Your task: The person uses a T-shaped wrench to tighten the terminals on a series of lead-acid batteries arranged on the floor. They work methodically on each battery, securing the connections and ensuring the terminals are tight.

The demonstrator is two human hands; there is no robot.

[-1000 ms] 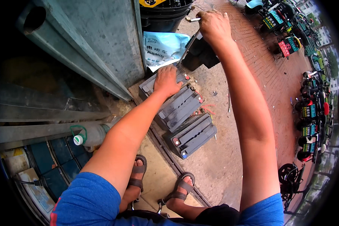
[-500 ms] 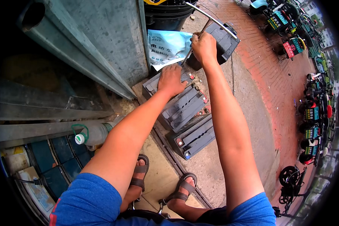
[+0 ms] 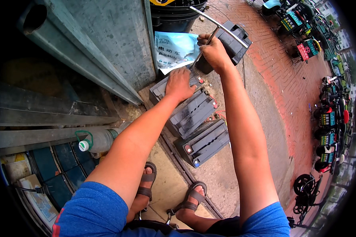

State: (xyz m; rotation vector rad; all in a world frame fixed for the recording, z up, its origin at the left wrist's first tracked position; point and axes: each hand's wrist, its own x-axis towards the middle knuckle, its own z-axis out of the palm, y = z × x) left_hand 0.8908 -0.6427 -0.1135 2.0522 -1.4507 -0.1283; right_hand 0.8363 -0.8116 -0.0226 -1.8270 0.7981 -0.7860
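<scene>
A metal T-handle wrench [image 3: 220, 26] slants down toward the far edge of the nearest row of black batteries. My right hand [image 3: 214, 53] is closed around its shaft below the crossbar. On top of the farthest battery in the row [image 3: 158, 90], my left hand [image 3: 179, 83] lies with its thumb apart from the fingers. Its fingertips are close to the wrench's lower end, whose contact point is partly hidden. A middle battery [image 3: 192, 115] and a near battery [image 3: 205, 143] stand beside it, with red and blue terminals. Red wires show by their right ends.
Another black battery [image 3: 238, 37] stands beyond my right hand. A blue-white printed bag [image 3: 176, 47] and a black bucket [image 3: 174, 17] are at the back. Metal panels [image 3: 118, 39] and a plastic bottle [image 3: 103, 140] lie left. Parked scooters [image 3: 328, 118] line the right.
The wrench's crossbar has shifted slightly left and turned. My right hand has moved a little nearer and its fingers have changed position on the shaft. My left hand stays in place.
</scene>
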